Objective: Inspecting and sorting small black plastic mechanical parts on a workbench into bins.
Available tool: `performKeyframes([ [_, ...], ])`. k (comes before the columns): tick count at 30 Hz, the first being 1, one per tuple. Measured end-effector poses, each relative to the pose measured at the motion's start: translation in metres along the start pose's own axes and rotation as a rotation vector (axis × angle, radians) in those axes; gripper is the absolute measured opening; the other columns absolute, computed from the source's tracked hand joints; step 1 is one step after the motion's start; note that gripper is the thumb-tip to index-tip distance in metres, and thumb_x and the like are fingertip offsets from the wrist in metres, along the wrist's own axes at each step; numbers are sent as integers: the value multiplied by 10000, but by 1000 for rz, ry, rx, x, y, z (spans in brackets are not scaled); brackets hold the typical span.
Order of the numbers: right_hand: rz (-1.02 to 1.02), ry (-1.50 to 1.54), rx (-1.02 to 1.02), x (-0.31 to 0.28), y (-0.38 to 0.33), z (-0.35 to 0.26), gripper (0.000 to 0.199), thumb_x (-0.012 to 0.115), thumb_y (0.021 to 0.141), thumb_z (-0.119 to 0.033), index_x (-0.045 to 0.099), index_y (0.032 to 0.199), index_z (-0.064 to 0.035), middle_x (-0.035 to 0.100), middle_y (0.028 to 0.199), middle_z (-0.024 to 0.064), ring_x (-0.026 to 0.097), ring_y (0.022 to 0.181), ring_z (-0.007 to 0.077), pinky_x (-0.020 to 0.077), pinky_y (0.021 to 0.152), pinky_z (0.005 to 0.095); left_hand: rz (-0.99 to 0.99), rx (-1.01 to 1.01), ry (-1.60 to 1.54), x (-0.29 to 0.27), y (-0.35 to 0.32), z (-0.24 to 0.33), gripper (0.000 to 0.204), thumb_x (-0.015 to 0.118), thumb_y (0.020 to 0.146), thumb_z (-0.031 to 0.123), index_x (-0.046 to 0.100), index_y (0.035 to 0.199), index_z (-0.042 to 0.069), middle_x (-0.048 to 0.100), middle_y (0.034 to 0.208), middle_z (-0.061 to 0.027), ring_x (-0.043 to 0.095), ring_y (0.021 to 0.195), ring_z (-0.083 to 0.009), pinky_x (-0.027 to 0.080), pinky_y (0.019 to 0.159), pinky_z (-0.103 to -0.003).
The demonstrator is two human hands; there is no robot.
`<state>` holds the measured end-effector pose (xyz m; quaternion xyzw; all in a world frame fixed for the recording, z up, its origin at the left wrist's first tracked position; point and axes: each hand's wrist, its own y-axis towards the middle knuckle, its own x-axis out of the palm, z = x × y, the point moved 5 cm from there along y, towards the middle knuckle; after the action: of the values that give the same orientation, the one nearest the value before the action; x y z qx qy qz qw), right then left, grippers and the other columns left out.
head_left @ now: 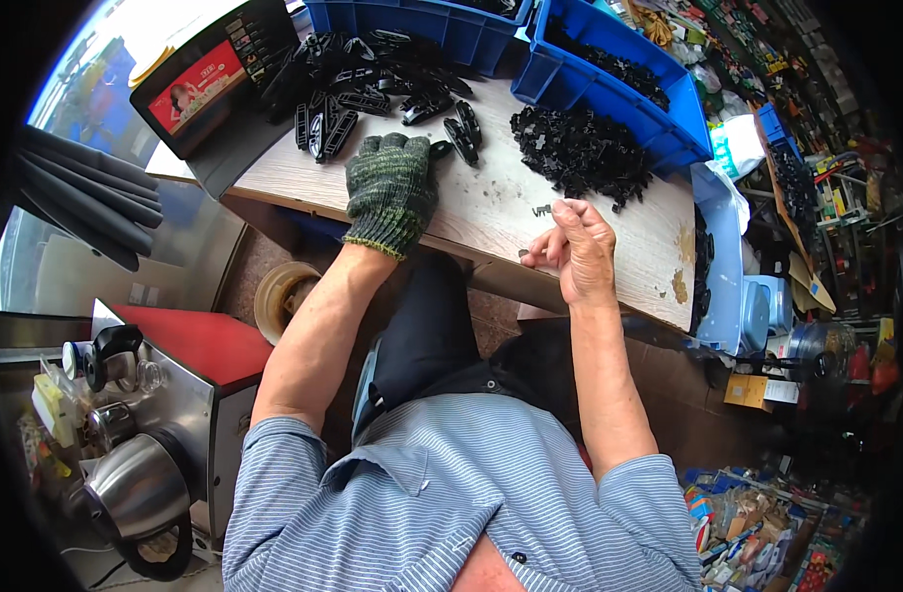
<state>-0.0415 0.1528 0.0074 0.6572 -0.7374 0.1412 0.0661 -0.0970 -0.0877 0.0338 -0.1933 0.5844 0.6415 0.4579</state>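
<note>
The left hand (390,187), in a knitted green glove, lies flat on the wooden table (491,212) with fingers together, touching a black plastic clip (439,149); the bare right hand (578,247) pinches a small metal spring (541,209) between its fingertips near the table's front edge; a heap of small black parts (575,148) lies just beyond it

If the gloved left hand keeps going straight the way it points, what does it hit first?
Probably the pile of long black plastic clips just beyond the left hand, though its fingertips may already touch it; depth is unclear.

Knit cloth glove (390,187); matt black plastic clips (578,150); rough wood table (491,212)
</note>
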Motion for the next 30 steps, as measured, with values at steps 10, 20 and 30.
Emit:
performKeyframes([
  [10, 5, 24, -20, 1, 0, 1, 190, 714, 919, -243, 594, 932, -96, 537, 507, 22, 661, 522, 191, 598, 452, 391, -373, 136, 13, -4, -13, 13, 293, 633, 838, 187, 631, 1126, 131, 650, 910, -157, 629, 882, -348, 528, 668, -484],
  [20, 60, 6, -10, 3, -2, -2, 227, 738, 894, -273, 607, 943, -94, 551, 516, 27, 669, 555, 174, 600, 447, 376, -199, 236, -197, -5, -31, 40, 338, 666, 830, 237, 650, 1135, 92, 649, 983, -136, 602, 925, -360, 514, 744, -478],
  [30, 25, 83, -41, 2, 0, 2, 200, 737, 902, -259, 640, 974, -99, 572, 550, 40, 684, 597, 197, 619, 517, 413, -10, 6, -474, -5, -39, 45, 207, 653, 866, 152, 646, 1052, 61, 667, 866, -140, 667, 858, -331, 524, 746, -437],
])
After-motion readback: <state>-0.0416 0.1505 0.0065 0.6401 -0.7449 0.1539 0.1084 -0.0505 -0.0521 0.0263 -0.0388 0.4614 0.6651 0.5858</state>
